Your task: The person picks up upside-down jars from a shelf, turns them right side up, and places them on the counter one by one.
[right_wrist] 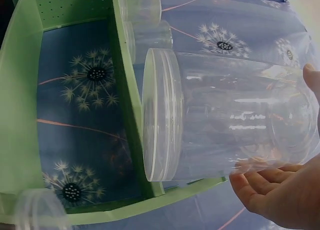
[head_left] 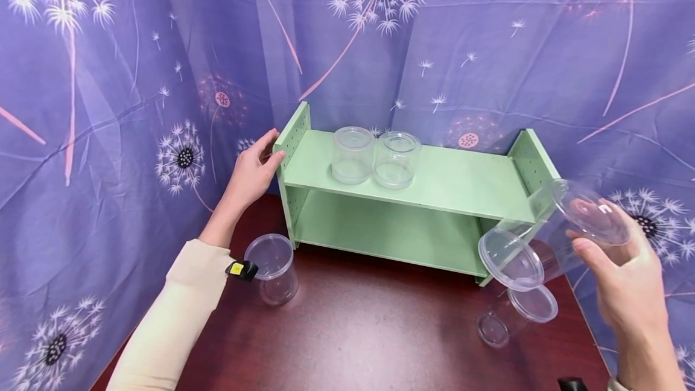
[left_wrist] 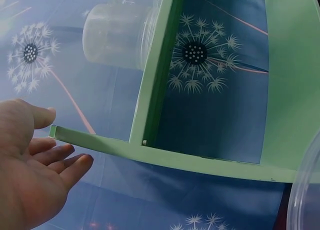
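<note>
My right hand holds a large clear plastic jar by its base end, thumb on one side and fingers on the other. The jar is turned over, its wide rimmed end down beside the right end of a green two-tier shelf. At the shelf's left end, my left hand grips the side panel, its edge lying between thumb and fingers. Two smaller clear jars, a left one and a right one, stand side by side on the upper tier.
On the dark red table, one clear jar stands near the shelf's left foot. Another clear jar stands at the right front, partly overlapped by the held jar. A purple dandelion-print cloth hangs behind and along the sides.
</note>
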Action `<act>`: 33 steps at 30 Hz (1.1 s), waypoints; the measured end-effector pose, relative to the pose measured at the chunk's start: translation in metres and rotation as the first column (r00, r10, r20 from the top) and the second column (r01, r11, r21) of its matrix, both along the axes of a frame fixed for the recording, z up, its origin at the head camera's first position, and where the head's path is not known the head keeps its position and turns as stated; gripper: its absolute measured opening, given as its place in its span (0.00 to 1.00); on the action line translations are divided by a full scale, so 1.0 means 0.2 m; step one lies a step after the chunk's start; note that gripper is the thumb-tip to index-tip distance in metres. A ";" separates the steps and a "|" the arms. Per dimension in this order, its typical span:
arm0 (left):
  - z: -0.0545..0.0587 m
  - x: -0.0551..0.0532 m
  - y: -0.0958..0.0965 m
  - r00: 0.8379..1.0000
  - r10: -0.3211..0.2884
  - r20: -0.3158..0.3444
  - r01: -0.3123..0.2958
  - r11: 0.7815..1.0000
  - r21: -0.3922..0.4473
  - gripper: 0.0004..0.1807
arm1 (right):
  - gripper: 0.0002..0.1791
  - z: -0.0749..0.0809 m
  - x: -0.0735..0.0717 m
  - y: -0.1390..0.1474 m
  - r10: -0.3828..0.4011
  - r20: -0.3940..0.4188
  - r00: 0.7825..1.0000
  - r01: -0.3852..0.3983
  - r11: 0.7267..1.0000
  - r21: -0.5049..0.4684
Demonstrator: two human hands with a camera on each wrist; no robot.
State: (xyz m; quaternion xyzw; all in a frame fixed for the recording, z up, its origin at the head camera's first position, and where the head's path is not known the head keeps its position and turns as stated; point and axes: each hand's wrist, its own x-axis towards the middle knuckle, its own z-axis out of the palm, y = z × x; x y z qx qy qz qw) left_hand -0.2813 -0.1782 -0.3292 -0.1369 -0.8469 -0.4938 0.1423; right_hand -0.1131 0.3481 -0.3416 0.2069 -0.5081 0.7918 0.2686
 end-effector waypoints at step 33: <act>-0.15 0.46 0.26 0.977 -0.094 -0.191 0.133 0.971 0.200 0.28 | 0.42 -0.30 0.12 -0.27 -0.198 0.226 0.954 0.126 0.947 0.294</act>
